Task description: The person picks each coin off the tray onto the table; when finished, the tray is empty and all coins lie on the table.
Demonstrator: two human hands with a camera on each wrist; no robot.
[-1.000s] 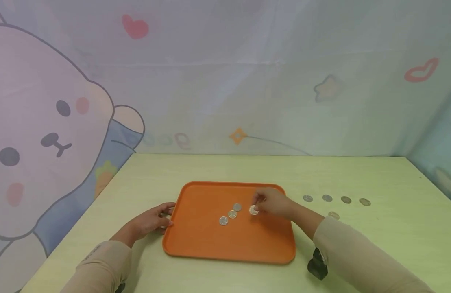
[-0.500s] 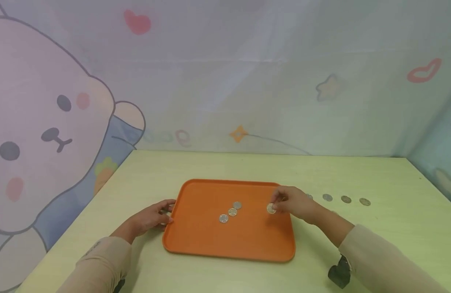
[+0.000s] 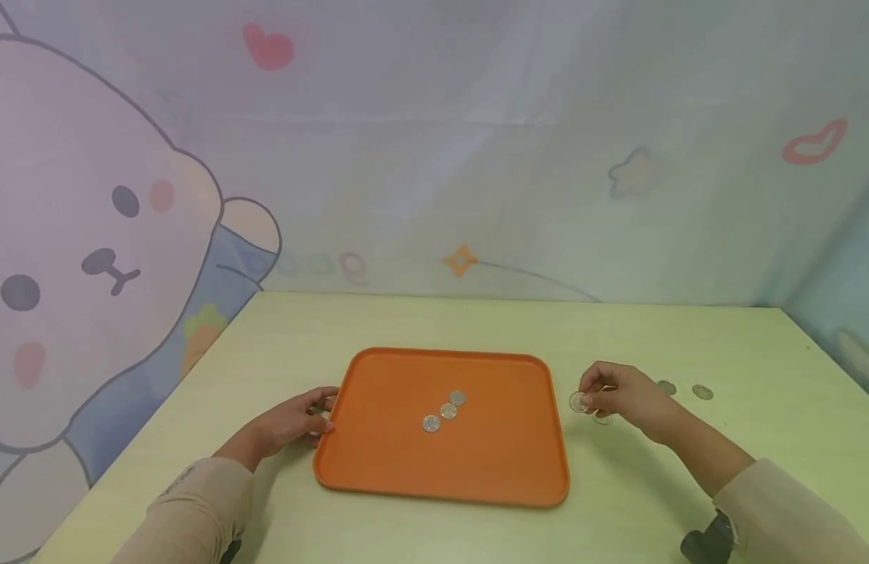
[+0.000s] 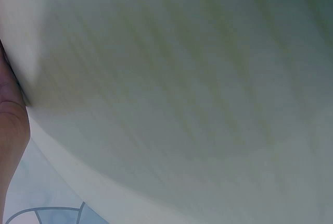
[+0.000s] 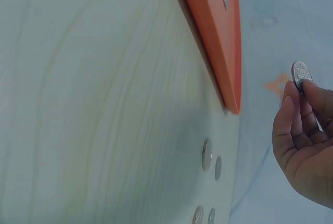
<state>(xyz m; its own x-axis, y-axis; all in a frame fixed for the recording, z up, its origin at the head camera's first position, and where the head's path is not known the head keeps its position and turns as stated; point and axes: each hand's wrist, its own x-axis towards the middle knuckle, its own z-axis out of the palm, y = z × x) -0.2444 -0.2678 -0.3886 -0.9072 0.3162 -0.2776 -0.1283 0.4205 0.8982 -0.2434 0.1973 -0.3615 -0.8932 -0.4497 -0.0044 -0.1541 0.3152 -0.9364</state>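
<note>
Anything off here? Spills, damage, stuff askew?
Nothing stands out: the orange tray looks intact, the three coins on it lie flat in a slanting row, and the right hand pinches another coin past the tray's right edge.

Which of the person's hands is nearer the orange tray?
The left. The left hand is at the left edge of the orange tray; the right hand is apart from it, beyond its right edge, pinching a coin.

Soft, diffuse light over the table (image 3: 420, 536), with dimmer wrist views, the left hazy and shadowed.
</note>
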